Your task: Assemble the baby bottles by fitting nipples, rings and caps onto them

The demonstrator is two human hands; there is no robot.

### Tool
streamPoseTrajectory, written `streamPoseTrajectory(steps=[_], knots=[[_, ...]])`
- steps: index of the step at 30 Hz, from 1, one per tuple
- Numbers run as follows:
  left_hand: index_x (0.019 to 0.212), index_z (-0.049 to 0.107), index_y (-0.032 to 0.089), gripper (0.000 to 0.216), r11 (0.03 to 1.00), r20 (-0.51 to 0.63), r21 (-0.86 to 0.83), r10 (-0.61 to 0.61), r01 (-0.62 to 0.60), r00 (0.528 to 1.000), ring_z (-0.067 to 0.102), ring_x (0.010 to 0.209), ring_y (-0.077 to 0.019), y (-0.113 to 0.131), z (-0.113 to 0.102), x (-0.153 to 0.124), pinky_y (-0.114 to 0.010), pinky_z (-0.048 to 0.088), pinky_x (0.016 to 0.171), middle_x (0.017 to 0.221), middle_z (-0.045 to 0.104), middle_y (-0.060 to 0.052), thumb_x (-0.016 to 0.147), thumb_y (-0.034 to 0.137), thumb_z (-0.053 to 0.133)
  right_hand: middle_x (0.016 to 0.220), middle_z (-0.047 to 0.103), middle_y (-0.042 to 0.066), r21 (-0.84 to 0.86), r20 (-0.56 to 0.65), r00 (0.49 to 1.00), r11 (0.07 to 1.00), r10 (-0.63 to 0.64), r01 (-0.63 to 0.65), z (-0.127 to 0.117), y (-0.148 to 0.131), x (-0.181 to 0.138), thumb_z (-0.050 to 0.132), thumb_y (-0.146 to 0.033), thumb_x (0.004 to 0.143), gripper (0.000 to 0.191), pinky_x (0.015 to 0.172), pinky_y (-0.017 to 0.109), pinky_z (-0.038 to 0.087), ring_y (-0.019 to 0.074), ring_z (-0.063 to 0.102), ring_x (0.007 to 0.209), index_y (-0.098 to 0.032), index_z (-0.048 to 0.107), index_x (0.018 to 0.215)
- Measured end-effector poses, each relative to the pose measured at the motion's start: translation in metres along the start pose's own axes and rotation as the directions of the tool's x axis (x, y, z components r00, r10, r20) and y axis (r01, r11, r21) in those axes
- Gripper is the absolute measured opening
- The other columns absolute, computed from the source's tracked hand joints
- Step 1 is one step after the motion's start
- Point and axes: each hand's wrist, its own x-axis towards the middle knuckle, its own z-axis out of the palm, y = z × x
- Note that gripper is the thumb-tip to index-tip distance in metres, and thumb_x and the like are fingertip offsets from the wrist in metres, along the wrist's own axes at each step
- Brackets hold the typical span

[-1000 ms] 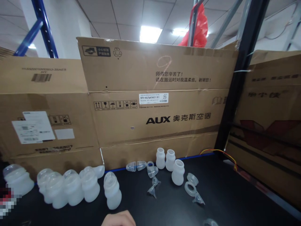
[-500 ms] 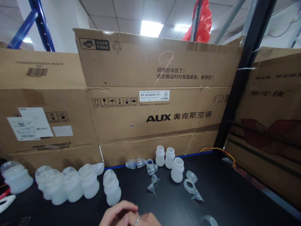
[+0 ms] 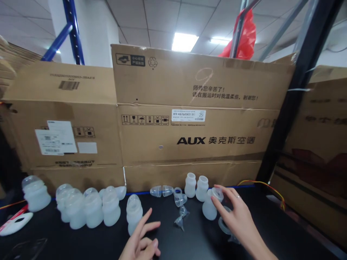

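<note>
My right hand [image 3: 235, 213] pinches a small clear threaded ring [image 3: 217, 194] between thumb and fingers. The ring is beside and partly in front of the mouth of a frosted white bottle [image 3: 209, 208]; whether they touch I cannot tell. Under the palm lie a flat clear ring [image 3: 223, 225] and a clear funnel-shaped piece [image 3: 233, 239], both partly hidden. At the lower middle, my left hand [image 3: 142, 240] is open with fingers apart. It is just right of a frosted bottle with a clear cap [image 3: 134, 213], and covers part of its base.
Two uncapped bottles [image 3: 202, 188] stand at the back. Clear domed caps [image 3: 167, 191] and small funnel-shaped pieces [image 3: 179, 222] lie mid-table. Several capped bottles [image 3: 93, 211] are at left, near a white-and-red object [image 3: 16, 224]. A cardboard box [image 3: 162, 151] walls the back; a black post [image 3: 287, 108] rises right.
My hands, together at the bottom edge before, have parted. The right has reached forward right and picked up the clear threaded ring. The left has opened. The view has shifted left.
</note>
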Motion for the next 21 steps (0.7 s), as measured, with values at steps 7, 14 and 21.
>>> streamPoseTrajectory(steps=[7, 14, 21], knots=[[0.167, 0.001, 0.041, 0.116, 0.997, -0.097, -0.077, 0.022, -0.030, 0.995, 0.073, 0.073, -0.0209, -0.009, 0.001, -0.001, -0.033, 0.062, 0.053, 0.142, 0.064, -0.020, 0.084, 0.054, 0.082, 0.120, 0.064, 0.008, 0.009, 0.028, 1.000, 1.000, 0.007, -0.007, 0.004, -0.009, -0.007, 0.056, -0.047, 0.097, 0.035, 0.096, 0.041, 0.054, 0.0264, 0.070, 0.102, -0.025, 0.067, 0.122], [0.166, -0.003, 0.040, 0.127, 0.976, -0.246, -0.215, -0.071, 0.017, 0.967, 0.076, 0.077, -0.0242, 0.010, 0.007, -0.002, -0.037, 0.064, 0.053, 0.154, 0.054, -0.025, 0.079, 0.037, 0.090, 0.117, 0.060, 0.009, 0.096, 0.095, 0.994, 0.994, -0.056, 0.047, 0.009, -0.008, -0.009, 0.055, -0.045, 0.099, 0.033, 0.089, 0.042, 0.055, 0.0261, 0.067, 0.100, -0.025, 0.064, 0.124], [0.167, -0.004, 0.039, 0.126, 0.988, -0.216, -0.151, -0.067, 0.034, 0.974, 0.077, 0.084, -0.0268, 0.006, -0.001, 0.009, -0.042, 0.064, 0.061, 0.155, 0.052, -0.026, 0.080, 0.040, 0.088, 0.127, 0.065, 0.010, 0.141, 0.249, 0.952, 0.979, -0.178, 0.146, 0.011, -0.019, -0.011, 0.052, -0.045, 0.104, 0.034, 0.099, 0.046, 0.053, 0.0285, 0.067, 0.113, -0.027, 0.059, 0.132]])
